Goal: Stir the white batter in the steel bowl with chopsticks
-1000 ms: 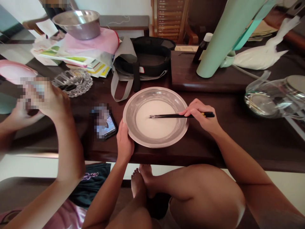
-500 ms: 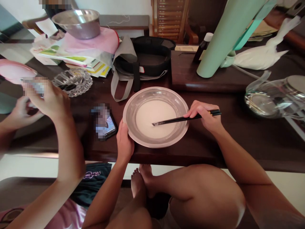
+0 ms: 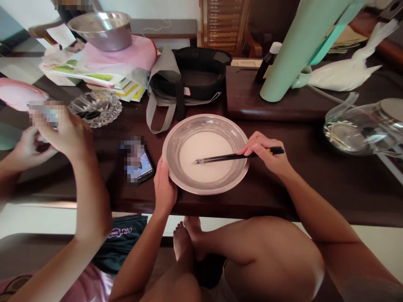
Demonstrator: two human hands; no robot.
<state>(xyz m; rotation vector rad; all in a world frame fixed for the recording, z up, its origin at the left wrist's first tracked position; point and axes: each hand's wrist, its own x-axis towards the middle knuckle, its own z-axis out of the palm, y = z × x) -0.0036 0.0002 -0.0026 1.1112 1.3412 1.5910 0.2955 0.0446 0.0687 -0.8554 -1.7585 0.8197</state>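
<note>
Head view: chopsticks (image 3: 220, 158) in right hand (image 3: 271, 158), farther left than before; bowl (image 3: 171, 153) in left hand (image 3: 165, 188).

The metal bowl (image 3: 206, 188) looks shiny, the wooden table (image 3: 315, 180) smooth and glossy.

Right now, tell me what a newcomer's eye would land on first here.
Probably the wide, shallow silvery metal bowl of smooth white mixture at the centre, the person's left hand against its left side. The right hand dips slim black chopsticks into it. Next, likely the tall pale-green cylinder at upper right.
</note>
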